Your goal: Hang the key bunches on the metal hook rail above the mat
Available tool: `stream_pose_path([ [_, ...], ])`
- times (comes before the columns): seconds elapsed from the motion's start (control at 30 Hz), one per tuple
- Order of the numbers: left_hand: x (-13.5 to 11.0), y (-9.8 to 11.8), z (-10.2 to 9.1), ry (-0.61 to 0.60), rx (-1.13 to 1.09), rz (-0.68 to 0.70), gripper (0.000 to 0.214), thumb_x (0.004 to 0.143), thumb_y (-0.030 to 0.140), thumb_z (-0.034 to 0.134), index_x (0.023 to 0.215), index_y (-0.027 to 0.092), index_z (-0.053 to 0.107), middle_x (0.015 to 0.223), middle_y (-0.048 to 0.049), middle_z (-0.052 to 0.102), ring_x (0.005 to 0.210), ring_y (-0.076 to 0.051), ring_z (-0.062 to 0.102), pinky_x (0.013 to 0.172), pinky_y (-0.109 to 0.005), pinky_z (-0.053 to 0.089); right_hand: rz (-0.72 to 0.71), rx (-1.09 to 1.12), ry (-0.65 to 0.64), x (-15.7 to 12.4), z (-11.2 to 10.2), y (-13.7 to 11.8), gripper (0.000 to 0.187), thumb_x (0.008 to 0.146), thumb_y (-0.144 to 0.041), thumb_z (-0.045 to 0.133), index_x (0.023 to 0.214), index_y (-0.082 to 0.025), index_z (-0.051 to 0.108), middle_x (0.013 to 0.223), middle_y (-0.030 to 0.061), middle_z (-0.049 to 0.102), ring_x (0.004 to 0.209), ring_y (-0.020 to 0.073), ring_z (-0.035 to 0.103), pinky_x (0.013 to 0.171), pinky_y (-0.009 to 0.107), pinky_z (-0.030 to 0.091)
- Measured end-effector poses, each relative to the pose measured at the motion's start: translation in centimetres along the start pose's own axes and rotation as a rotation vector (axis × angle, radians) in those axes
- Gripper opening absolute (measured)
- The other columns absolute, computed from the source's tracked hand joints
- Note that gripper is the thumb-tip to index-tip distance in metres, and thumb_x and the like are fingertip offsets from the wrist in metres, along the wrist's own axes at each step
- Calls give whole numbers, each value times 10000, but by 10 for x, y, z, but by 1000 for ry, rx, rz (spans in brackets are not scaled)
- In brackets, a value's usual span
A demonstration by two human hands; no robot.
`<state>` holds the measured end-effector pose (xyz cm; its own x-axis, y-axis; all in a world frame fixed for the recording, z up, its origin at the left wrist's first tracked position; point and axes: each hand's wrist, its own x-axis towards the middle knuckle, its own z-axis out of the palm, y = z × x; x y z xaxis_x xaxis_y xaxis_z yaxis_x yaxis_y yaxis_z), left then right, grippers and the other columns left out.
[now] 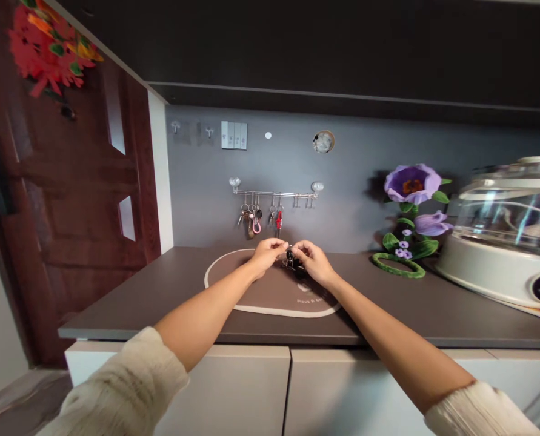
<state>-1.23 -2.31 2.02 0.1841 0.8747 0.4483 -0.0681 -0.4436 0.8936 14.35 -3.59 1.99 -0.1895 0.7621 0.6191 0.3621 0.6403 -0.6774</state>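
Both my arms reach forward over a dark counter [160,297]. My left hand [266,254] and my right hand [314,260] meet above an oval brown mat [270,297], fingers pinched on a small dark bunch of keys [290,260] held between them. On the wall just behind hangs a chrome hook rail [275,192] with several key sets and tags [257,219] on its hooks.
A purple knitted flower ornament [410,212] stands to the right on the counter, beside a white appliance with a clear lid [506,236]. A wooden door [60,200] with a red decoration [46,45] is at left. White cabinet fronts [251,387] sit below the counter.
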Motion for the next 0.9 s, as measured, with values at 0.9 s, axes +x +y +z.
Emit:
stream_pose_path([
  [0.9, 0, -6, 2, 119, 871, 387, 304, 847, 301, 388, 647, 174, 579, 684, -45, 571, 670, -146, 488, 634, -258, 318, 291, -43, 472, 133, -8, -2, 110, 681, -241, 516, 638, -156, 571, 620, 33, 598, 577, 121, 543, 575, 237, 424],
])
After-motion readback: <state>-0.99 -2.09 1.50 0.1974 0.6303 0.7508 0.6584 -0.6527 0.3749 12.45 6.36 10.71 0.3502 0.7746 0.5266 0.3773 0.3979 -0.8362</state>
